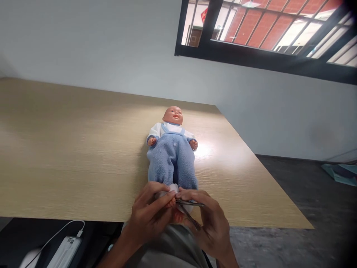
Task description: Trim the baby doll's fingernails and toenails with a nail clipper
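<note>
A baby doll [173,152] in a blue fleece overall and white shirt lies on its back on a light wooden table [69,156], head away from me, feet at the near edge. My left hand [150,216] pinches one of the doll's feet at the table edge. My right hand [209,223] is closed on a small metal nail clipper [189,209], whose tip rests at the toes of that foot. The foot itself is mostly hidden by my fingers.
A white power bank [65,251] with a white cable lies below the table edge at lower left. A grey wall and a barred window [264,33] stand behind. Dark floor lies to the right, with a teal object [340,173] at far right.
</note>
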